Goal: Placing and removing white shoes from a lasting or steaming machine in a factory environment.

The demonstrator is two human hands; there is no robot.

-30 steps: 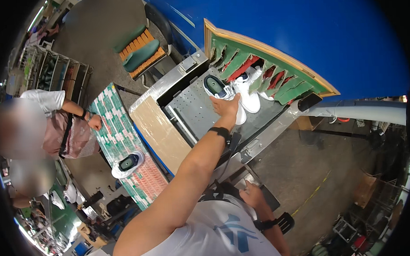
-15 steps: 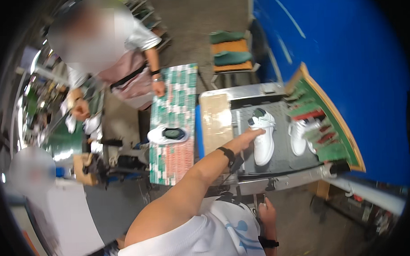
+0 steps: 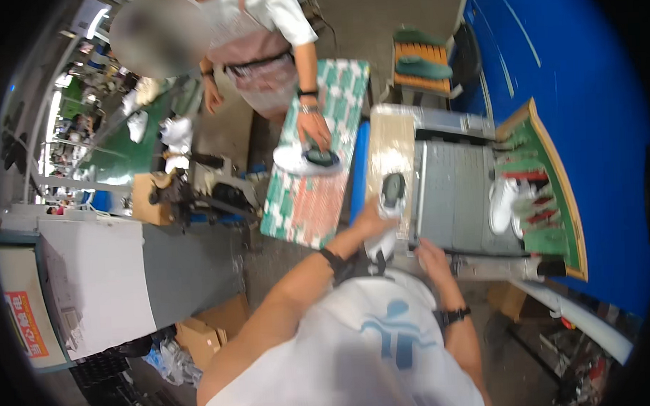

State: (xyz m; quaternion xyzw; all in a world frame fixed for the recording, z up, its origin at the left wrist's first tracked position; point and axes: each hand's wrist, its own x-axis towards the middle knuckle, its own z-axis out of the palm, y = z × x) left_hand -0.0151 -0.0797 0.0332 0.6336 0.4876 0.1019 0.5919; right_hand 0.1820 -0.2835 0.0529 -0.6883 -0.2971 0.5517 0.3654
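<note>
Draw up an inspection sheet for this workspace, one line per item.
Surface: flat grey machine bed, shiny tan panel along its left side; green, white and red patterned table further left.
Job's things: white shoe with dark green opening, in hand; second white shoe on the patterned table; more white shoes by ragged green fabric strips.
Clutter: brown cardboard box and crumpled clear plastic bag, lower left.
Hands: left hand grips the first shoe; right hand near the bed's front edge, nothing seen in it.
Cables: nothing seen clearly.
Surroundings: co-worker's hand at the second shoe; large blue panel at right; orange slatted seat bearing green pads.
</note>
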